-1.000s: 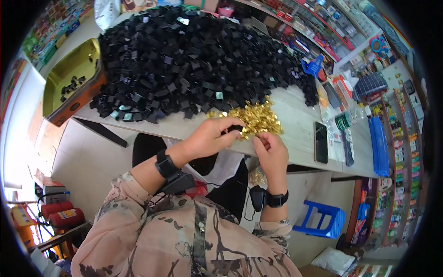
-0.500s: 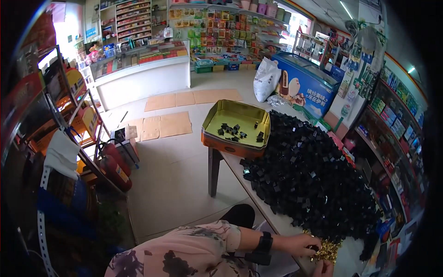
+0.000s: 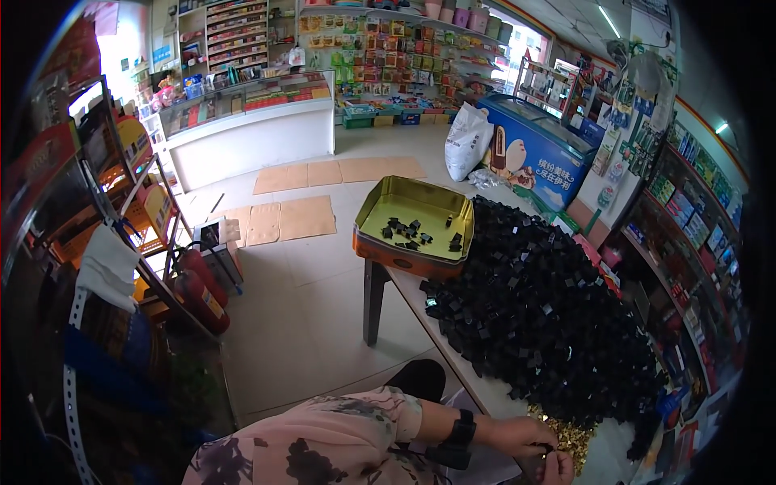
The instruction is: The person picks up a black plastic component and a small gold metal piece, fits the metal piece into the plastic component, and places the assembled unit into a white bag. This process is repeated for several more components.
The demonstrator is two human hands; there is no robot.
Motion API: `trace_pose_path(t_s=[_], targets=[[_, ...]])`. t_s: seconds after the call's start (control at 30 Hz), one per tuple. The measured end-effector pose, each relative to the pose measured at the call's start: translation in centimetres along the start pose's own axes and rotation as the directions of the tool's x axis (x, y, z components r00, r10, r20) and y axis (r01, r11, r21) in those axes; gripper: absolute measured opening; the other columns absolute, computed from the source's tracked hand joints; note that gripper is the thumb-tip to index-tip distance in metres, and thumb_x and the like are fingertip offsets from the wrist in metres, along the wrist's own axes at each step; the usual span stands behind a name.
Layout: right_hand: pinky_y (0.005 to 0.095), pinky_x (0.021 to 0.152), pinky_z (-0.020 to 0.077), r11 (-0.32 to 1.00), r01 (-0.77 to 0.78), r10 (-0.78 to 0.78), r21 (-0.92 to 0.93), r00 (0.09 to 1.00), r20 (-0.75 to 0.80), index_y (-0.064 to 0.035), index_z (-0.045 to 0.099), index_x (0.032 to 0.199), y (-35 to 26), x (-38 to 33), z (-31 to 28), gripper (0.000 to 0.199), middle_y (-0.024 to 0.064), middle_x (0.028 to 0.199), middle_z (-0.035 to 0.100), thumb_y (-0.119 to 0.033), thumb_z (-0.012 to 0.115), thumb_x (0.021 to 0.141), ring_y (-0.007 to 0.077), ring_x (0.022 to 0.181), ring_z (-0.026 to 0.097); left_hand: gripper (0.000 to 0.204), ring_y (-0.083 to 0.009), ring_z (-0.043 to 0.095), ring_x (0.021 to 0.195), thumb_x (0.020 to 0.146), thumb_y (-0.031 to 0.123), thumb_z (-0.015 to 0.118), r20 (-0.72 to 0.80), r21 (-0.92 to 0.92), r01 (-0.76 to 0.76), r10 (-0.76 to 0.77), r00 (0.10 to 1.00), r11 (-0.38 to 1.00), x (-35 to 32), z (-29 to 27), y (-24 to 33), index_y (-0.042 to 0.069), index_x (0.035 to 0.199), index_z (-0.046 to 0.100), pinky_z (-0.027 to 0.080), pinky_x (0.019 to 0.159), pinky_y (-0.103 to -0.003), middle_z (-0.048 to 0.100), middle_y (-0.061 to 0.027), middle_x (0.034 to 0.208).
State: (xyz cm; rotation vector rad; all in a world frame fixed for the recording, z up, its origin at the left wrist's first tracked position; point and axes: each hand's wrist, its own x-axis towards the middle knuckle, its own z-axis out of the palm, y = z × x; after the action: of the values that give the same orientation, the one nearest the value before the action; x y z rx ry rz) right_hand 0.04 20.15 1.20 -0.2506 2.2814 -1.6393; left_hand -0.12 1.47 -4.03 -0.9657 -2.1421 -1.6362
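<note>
My left hand (image 3: pixel 521 436) is closed, with a small black plastic piece (image 3: pixel 546 449) pinched at its fingertips. Right beside it, my right hand (image 3: pixel 558 467) has its fingers pinched against the same spot; whatever lies between them is too small to make out. Beneath and beyond both hands lies a heap of small gold-coloured metal pieces (image 3: pixel 575 439). A large mound of black plastic pieces (image 3: pixel 550 315) covers most of the table (image 3: pixel 497 394). At the table's far left corner stands an open tin box (image 3: pixel 411 258), gold inside, with several black pieces on its bottom.
A blue chest freezer (image 3: pixel 537 149) and a white sack (image 3: pixel 467 141) stand beyond the table. Shelves of goods (image 3: pixel 687 210) line the right side. Red fire extinguishers (image 3: pixel 200 299) and a rack (image 3: pixel 145 194) are at left. Cardboard sheets (image 3: pixel 299 220) lie on the floor before a glass-topped counter (image 3: pixel 250 129).
My hands have come together at the fingertips beside the gold pieces. My right hand has moved up and left into fuller view, meeting the black piece in my left hand.
</note>
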Motion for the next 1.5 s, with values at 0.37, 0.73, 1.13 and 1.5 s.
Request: trace_pose_path(t_s=[0.37,0.73,1.13,1.5], targets=[[0.0201,0.047,0.0308,0.983,0.119,-0.100,0.143,0.986,-0.133,-0.0059,0.057,0.085,2.1,0.4,0.8,0.014,-0.0033,0.064,0.048,-0.019,0.056,0.090,0.0049,0.055,0.042,0.027,-0.0247,0.064,0.080,0.089,0.020,0.058,0.002,0.021,0.279,-0.279,0.960,0.960,0.1,-0.9,0.8,0.007,0.112,0.057,0.051,0.069,-0.035,0.063,-0.0138,0.091],[0.0218,0.059,0.0444,0.934,0.167,-0.280,-0.317,0.891,-0.357,-0.0002,0.063,0.091,4.9,-0.7,-2.0,0.016,-0.0007,0.074,0.059,-0.015,0.065,0.084,0.0067,0.065,0.053,0.027,-0.0039,0.054,0.066,0.085,0.008,0.064,-0.068,-0.351,0.386,-0.434,0.898,0.853,1.0,-0.9,-0.1,0.006,0.110,0.053,0.044,0.059,-0.018,0.057,0.0007,0.084],[0.0269,0.058,0.0458,0.779,0.143,-0.392,-0.610,0.871,-0.296,-0.0028,0.064,0.093,3.6,0.2,-0.6,0.018,0.0064,0.076,0.059,-0.013,0.067,0.078,0.0149,0.061,0.056,0.028,-0.0053,0.054,0.066,0.087,0.008,0.060,-0.079,-0.273,0.368,-0.402,0.912,0.889,0.6,-0.8,0.8,0.002,0.114,0.054,0.046,0.059,-0.021,0.059,-0.0022,0.088],[0.0226,0.059,0.0434,0.787,0.211,-0.375,-0.580,0.909,-0.179,-0.0018,0.063,0.092,3.1,0.3,-1.3,0.013,0.0032,0.079,0.059,-0.010,0.064,0.081,0.0102,0.064,0.054,0.027,-0.0051,0.054,0.064,0.086,0.006,0.057,-0.069,-0.380,0.392,-0.448,0.891,0.838,0.4,-0.8,0.4,0.004,0.113,0.056,0.046,0.057,-0.021,0.062,-0.0013,0.085]])
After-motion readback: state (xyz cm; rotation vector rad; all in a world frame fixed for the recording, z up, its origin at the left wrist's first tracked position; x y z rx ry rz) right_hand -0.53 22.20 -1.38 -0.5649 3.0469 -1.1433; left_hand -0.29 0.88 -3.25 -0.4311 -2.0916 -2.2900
